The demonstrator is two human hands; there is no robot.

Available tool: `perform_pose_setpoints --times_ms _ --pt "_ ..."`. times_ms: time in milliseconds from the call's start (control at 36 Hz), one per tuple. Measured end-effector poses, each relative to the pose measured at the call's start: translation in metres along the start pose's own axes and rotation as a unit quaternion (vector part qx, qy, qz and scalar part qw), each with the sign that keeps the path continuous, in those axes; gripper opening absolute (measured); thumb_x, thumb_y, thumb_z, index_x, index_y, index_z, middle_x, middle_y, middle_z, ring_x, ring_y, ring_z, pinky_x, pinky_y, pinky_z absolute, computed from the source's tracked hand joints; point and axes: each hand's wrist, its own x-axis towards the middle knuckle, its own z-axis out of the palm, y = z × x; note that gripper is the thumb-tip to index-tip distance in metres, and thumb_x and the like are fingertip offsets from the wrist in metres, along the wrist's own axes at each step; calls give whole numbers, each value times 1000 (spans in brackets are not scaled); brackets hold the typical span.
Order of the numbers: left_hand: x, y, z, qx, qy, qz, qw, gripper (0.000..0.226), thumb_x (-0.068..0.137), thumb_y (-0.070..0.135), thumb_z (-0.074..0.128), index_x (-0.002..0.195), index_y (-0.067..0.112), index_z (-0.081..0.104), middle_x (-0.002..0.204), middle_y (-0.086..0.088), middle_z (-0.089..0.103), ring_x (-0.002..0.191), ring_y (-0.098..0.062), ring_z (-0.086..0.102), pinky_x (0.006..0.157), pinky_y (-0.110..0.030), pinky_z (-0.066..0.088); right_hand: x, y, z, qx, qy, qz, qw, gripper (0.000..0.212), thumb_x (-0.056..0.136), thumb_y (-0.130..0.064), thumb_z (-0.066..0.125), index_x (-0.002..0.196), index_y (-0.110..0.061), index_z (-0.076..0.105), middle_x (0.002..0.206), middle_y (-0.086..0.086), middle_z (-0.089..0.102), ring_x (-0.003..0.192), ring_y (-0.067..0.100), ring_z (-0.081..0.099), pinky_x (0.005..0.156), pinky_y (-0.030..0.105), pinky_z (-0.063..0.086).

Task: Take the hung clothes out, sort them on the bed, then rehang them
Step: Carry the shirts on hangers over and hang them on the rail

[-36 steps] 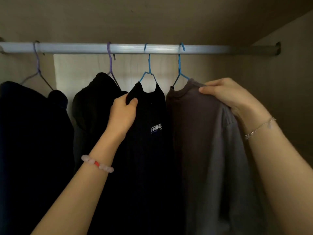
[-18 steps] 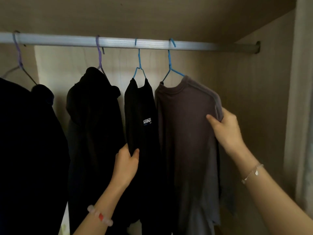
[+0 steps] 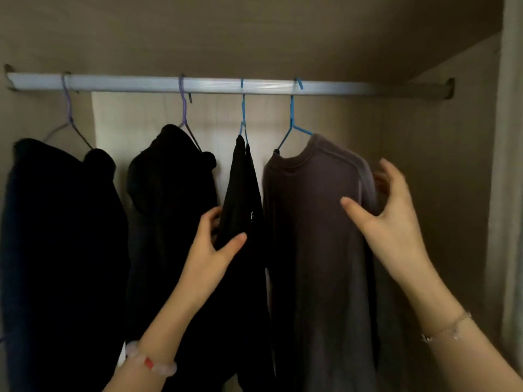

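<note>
The black shirt (image 3: 243,193) hangs edge-on from a blue hanger (image 3: 242,114) near the middle of the wardrobe rail (image 3: 368,87). The left grip (image 3: 210,250) holds it, thumb in front and curled fingers behind its left edge. Just right of it, a grey-brown long-sleeved shirt (image 3: 311,250) hangs on a second blue hanger (image 3: 291,117). The right grip (image 3: 393,222) is spread wide around its right shoulder, thumb on the front, straight fingers past the sleeve edge, not closed on it. Further left hang a black hooded garment (image 3: 169,207) and a dark garment (image 3: 56,222), each on a purple hanger. A bead bracelet (image 3: 150,362) circles the left wrist, a thin chain bracelet (image 3: 447,329) the right.
</note>
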Motion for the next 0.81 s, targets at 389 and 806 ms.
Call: perform_pose_setpoints --times_ms 389,806 --pt "40 72 27 54 3 88 995 32 95 9 52 126 13 56 108 0 66 100 -13 64 88 -23 51 51 -87 68 -90 -4 -224 970 37 90 -15 50 127 -16 52 131 -1 50 125 19 44 106 28 28" --pt "76 88 7 4 41 -6 999 37 91 13 55 127 12 50 117 -7 60 92 -15 60 73 -23 49 90 -58 41 -42 -185 116 975 32 88 -9 54 119 -1 56 116 21 61 98 32 60 75 31 50"
